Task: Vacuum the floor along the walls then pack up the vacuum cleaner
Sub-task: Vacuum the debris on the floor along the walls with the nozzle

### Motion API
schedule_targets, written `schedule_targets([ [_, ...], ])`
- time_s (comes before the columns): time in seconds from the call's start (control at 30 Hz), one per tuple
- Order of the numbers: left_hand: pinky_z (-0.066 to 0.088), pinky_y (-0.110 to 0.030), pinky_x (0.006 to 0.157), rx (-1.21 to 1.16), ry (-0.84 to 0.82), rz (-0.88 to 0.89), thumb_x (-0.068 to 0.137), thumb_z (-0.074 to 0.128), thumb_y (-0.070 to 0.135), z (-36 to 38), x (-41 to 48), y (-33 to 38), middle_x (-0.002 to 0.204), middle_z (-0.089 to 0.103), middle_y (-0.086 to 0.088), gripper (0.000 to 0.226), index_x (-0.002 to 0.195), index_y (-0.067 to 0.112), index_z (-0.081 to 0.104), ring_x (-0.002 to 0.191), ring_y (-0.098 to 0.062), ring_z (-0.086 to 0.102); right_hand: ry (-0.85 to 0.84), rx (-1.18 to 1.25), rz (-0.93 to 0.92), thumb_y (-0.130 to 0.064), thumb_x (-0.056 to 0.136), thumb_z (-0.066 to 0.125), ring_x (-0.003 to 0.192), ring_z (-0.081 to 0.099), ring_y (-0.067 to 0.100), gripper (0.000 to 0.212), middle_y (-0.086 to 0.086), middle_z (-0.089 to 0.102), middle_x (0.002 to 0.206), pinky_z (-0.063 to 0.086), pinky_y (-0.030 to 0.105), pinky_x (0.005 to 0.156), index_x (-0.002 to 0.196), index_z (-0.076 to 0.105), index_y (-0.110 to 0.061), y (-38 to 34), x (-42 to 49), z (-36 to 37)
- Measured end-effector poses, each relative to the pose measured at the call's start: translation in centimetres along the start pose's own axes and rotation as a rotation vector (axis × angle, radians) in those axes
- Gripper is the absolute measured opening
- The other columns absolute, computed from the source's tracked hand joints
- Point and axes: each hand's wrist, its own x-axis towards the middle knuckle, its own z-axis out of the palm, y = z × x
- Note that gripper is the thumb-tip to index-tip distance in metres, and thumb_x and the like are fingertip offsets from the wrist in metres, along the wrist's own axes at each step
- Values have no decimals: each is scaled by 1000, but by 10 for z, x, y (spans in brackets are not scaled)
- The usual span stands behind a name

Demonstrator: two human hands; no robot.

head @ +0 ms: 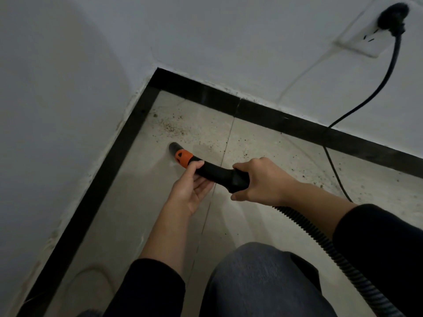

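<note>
Black plastic, rigid: we judge the vacuum handle (212,173) light and stiff, and smooth enough to slip in a loose hold. The ribbed hose (320,236) behind it looks soft and flexible; it will likely drag at the rear, so it is no place to hold for aiming. Best hold pts, in our view, are the thick rear end where the hose joins and the neck just behind the orange collar (183,158) for steering.

Grip state: right hand (258,181) is wrapped round the thick rear end, fingers curled over the top, clamped on. Left hand (190,191) is palm-up under the neck, thumb pressed on top just behind the collar, fingers beneath, pinching the handle.

Position: the handle runs fwd and left from the right hand to the left. Its mouth (173,147) sticks out beyond the left thumb, aimed at the corner and low over the floor (137,213). Contact w/ the tile cannot be told. The mouth is near the black skirting (109,175) on the left. Grit (170,128) lies ahead of it toward the corner. The hose runs back past the right forearm, beside the knee (258,282).

Power cord (377,85) drops from the plug (392,13) in the wall socket (361,42) to the floor, right of the hands.
</note>
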Motion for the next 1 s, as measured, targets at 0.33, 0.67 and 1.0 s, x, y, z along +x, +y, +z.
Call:
schedule_targets([
  [0.33, 56, -22, 68, -53, 45, 3, 90, 65, 29, -13, 2, 19, 112, 67, -10, 42, 122, 4, 59, 98, -16, 66, 0, -31, -35, -39, 75, 78, 64, 58, 12, 31, -2, 63, 72, 51, 29, 58, 94, 63, -20, -18, 24, -3],
  [0.67, 55, -23, 69, -116, 99, 16, 88, 67, 33, -25, 5, 34, 115, 67, -9, 45, 124, 6, 60, 97, -16, 65, 1, -68, -57, -41, 75, 78, 65, 57, 12, 33, -1, 62, 73, 51, 29, 60, 95, 64, -18, -39, 45, -5],
  [1.0, 54, -24, 72, -170, 128, 45, 89, 67, 31, -41, 9, 52, 111, 67, -8, 35, 114, 8, 62, 95, -16, 65, 7, -77, -71, -40, 75, 78, 65, 57, 12, 33, 0, 61, 72, 43, 25, 55, 96, 65, -18, -63, 64, -4],
])
